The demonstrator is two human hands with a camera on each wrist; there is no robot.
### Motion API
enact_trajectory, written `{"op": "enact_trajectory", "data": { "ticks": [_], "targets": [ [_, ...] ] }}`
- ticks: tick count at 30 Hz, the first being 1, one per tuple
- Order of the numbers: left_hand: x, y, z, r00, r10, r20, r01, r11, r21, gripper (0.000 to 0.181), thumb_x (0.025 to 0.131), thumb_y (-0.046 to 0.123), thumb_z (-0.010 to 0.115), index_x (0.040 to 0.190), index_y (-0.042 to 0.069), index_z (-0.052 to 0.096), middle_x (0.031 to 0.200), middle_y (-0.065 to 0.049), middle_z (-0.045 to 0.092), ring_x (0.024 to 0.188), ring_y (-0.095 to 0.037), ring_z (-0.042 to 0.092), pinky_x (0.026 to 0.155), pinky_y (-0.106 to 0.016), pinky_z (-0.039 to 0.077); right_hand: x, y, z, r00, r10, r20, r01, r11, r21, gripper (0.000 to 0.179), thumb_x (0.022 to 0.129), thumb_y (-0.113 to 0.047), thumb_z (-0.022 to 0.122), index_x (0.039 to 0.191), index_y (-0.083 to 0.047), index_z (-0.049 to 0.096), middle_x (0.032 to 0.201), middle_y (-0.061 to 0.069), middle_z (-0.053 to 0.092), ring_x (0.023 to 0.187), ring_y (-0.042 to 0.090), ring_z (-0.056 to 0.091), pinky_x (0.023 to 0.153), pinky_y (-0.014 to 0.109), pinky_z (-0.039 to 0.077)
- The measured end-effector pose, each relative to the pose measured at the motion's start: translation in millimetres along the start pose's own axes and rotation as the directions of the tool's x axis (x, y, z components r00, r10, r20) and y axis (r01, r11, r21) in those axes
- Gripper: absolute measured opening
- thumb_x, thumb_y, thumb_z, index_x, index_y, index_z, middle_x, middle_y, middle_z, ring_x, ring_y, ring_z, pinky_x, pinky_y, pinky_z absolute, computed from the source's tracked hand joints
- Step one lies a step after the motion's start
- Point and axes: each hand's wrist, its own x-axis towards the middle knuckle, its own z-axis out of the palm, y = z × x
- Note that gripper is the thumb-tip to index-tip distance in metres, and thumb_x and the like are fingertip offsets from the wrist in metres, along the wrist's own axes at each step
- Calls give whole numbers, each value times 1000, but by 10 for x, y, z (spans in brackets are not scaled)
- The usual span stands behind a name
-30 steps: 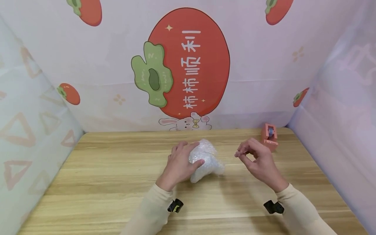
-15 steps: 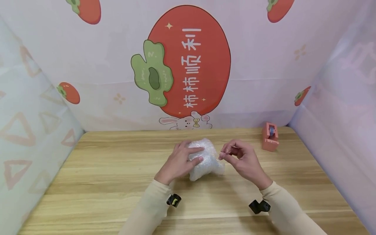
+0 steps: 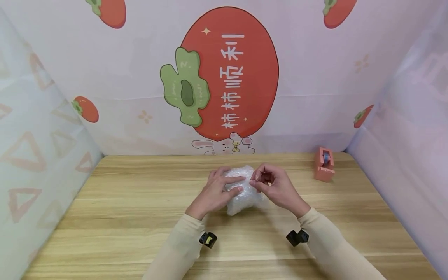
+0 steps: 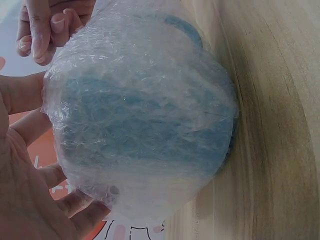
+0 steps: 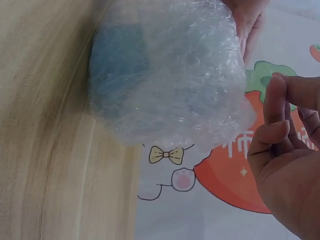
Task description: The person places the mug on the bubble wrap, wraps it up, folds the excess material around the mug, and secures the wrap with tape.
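Observation:
A bundle of clear bubble wrap (image 3: 242, 200) sits on the wooden table. Through its layers in the left wrist view shows a blue mug-like thing (image 4: 150, 125) with a curved, handle-like band near the top. My left hand (image 3: 213, 193) holds the bundle from its left side, thumb and fingers spread over the wrap. Above the bundle's right side is my right hand (image 3: 274, 188), thumb and forefinger pinched together on what looks like a small piece of clear tape, barely visible. In the right wrist view the pinching fingers (image 5: 276, 100) stand a little off the wrap.
A coral-red tape dispenser (image 3: 324, 167) with a blue core stands at the back right of the table (image 3: 140, 217). Behind the table hangs a printed cloth (image 3: 301, 128), with similar cloth along both sides.
My right hand has moved left from beside the tape dispenser to over the bundle, still pinching. My left hand stays on the wrap, its fingers slightly shifted.

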Motion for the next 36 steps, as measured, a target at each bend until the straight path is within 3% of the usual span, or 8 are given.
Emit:
{"op": "enact_trajectory", "data": {
  "ticks": [7,16,36],
  "targets": [
    [-4,8,4,1000,-26,3,26,1000,-16,35,98,32,67,132,26,71,154,-14,38,141,-36,27,108,-63,37,-29,-117,-27,999,-31,21,33,993,-109,22,89,1,76,85,-14,61,85,-1,65,75,18,57,64,28,46],
    [-9,7,8,1000,-29,-7,29,999,-12,34,98,30,68,131,26,71,153,-13,39,140,-36,28,108,-62,37,-23,-167,-33,999,10,32,-9,1000,-26,20,88,7,74,86,-8,61,89,8,66,79,22,65,67,29,57],
    [4,-12,8,1000,-13,-15,13,1000,-23,32,98,30,68,130,25,72,151,-15,40,140,-38,29,107,-61,39,29,44,73,997,73,-3,-72,993,-93,21,84,13,74,84,-4,62,84,8,64,75,20,64,67,27,57]
  ]
}}
